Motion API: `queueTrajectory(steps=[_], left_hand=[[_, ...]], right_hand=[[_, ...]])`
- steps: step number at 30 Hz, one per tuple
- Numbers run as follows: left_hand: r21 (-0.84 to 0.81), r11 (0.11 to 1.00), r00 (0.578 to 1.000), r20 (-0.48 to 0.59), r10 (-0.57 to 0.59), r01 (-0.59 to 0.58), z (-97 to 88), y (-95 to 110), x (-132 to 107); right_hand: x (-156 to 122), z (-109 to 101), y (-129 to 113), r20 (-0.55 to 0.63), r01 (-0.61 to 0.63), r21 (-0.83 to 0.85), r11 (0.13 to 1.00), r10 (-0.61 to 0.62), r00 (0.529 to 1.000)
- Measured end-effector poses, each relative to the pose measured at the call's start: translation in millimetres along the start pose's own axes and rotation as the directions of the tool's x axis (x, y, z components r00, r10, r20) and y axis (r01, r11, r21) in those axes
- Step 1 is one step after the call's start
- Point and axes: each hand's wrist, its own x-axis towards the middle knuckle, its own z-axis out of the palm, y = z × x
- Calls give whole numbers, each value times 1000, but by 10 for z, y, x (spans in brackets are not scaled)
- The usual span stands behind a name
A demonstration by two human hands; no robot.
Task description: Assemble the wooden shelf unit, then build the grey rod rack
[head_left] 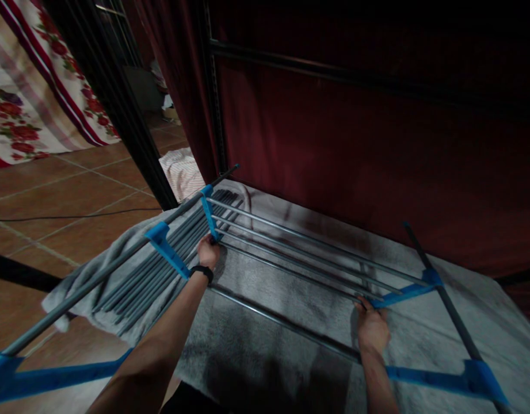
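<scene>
A partly assembled rack of grey metal tubes and blue plastic brackets spans the space before me. My left hand, with a dark band on its wrist, is closed around the lower end of a left blue bracket. At the other side, my right hand is closed at the inner end of the right blue bracket, where a tube meets it; its exact grip is partly hidden. Several tubes run between these two brackets. One lower tube crosses nearer to me.
Several loose grey tubes lie bundled on the left of a grey blanket. Another blue bracket juts out at lower left. A dark frame post and a dark red curtain stand beyond. A cable crosses the tiled floor.
</scene>
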Motion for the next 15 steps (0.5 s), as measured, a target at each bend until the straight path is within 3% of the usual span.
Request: queueTrajectory(steps=[10, 15], left_hand=[[0, 999, 996, -75, 54, -54, -47, 118, -50], [-32, 999, 999, -39, 33, -34, -36, 174, -57]], right_hand=[[29, 19, 57, -4, -3, 24, 1000, 3, 1000], [38, 41, 99, -20, 28, 31, 999, -28, 999]])
